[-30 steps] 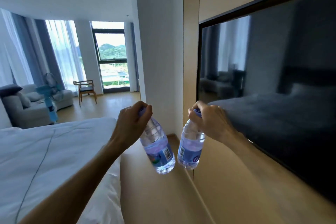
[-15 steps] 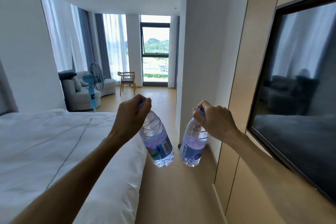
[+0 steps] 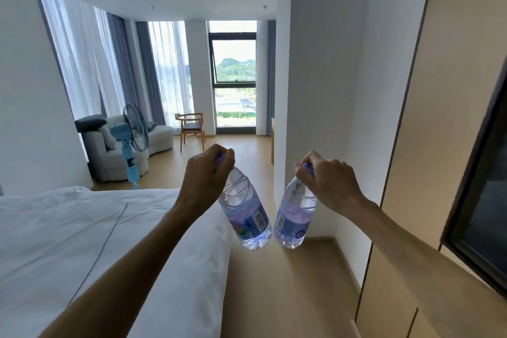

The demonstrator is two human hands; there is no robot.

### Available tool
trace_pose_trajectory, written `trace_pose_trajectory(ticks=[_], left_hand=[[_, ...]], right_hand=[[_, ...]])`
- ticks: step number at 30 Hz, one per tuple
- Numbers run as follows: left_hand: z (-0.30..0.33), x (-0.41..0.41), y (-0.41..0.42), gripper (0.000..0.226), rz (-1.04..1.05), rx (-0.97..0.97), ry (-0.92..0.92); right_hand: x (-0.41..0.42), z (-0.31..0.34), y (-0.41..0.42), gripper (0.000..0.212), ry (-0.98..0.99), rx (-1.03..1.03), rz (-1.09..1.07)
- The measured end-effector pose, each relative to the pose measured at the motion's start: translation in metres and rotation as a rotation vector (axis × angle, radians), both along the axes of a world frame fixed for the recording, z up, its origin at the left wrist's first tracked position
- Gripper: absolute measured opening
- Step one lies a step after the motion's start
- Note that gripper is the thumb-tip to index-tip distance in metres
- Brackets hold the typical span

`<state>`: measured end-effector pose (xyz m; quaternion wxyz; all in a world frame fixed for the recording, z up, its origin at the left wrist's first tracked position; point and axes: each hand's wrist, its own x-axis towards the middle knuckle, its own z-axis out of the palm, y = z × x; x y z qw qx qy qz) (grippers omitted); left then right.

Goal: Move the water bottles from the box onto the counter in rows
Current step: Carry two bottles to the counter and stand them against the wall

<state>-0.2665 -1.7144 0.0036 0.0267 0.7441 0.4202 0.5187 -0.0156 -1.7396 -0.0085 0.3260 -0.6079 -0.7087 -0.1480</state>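
My left hand grips a clear water bottle by its purple cap, and the bottle hangs tilted with its base toward the right. A second water bottle with a purple label hangs from my right hand, also held at the cap. Their bases nearly touch in mid-air over the wooden floor. No box or counter is in view.
A bed with white bedding fills the lower left. A white column and a beige wall panel with a dark screen stand on the right. Farther off are a blue fan, a sofa and a wooden chair.
The view has swung left, away from the dark screen and toward the window. Both hands kept hold of their bottles in about the same pose.
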Motion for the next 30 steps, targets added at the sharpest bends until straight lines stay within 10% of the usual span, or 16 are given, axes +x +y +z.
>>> trace_pose_trajectory(ticks=[30], left_hand=[[-0.013, 0.056, 0.609, 0.015, 0.212, -0.004, 0.025]], right_hand=[[0.052, -0.003, 0.667, 0.036, 0.047, 0.058, 0.167]])
